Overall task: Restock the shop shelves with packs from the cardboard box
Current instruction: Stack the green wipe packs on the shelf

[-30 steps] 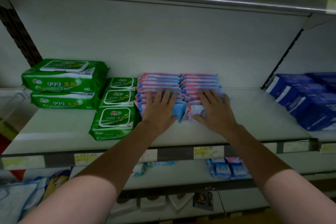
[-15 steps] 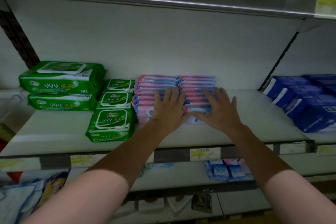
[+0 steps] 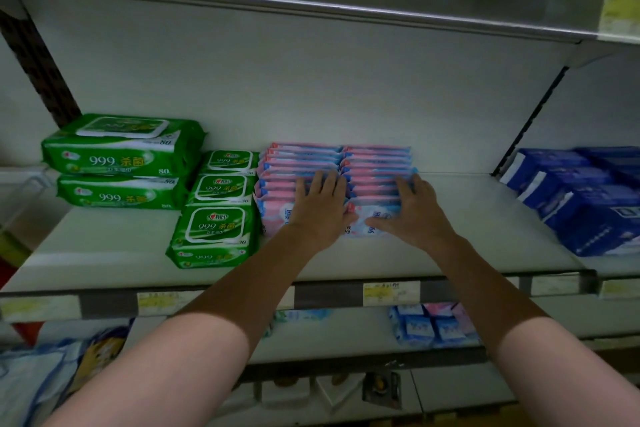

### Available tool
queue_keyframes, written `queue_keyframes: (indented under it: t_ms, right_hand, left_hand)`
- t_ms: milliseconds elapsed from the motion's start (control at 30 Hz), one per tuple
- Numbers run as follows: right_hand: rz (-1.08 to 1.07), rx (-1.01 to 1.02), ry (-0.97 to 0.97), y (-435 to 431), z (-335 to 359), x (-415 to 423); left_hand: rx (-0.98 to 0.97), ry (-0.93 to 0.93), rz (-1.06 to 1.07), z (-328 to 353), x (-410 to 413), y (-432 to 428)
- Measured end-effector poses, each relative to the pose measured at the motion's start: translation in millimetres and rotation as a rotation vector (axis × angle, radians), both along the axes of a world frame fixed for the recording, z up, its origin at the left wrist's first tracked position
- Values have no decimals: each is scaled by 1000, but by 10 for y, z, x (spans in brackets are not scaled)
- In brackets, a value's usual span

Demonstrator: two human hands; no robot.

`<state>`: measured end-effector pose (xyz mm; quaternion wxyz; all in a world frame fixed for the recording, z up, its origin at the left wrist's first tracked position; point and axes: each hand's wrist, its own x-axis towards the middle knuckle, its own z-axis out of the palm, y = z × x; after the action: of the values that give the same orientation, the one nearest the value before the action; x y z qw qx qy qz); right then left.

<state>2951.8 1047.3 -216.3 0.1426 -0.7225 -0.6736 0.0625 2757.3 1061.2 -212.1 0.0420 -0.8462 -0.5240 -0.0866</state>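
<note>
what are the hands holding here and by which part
Nothing is gripped: left hand and right hand lie flat, fingers straight, on the front of the pink-and-blue packs.

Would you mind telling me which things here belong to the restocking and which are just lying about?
Part of the job: pink and blue packs; left hand and right hand, flat on them; the shelf under them.
Just lying about: green wipe packs; dark blue packs; small blue packs on the lower shelf.
</note>
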Motion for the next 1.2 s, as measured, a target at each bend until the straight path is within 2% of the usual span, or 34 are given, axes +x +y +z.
queue_keyframes:
  t_ms: [100,233,333,567,767,1033,1200]
  right_hand:
    - [-17,35,-215,-19,19,-35]
    - [234,259,-352,-132,-11,-227]
    - [209,254,-344,-167,-66,-339]
    - [201,224,-352,-177,-70,-326]
    - [182,215,-359,-221,-18,-414]
    - [276,281,-315,-291,-49,-739]
    - [370,330,-332,-371,-104,-987]
  left_hand:
    - [53,-46,20,-9,-60,-76]
    - [35,9,89,-17,-190,-155]
    - [16,82,139,-7,-269,-204]
    - [-43,104,130,-49,-280,-189]
    - [-48,23,93,15,-357,-206]
    - [42,77,148,92,-614,-356]
    - [21,6,208,65,-787,-514]
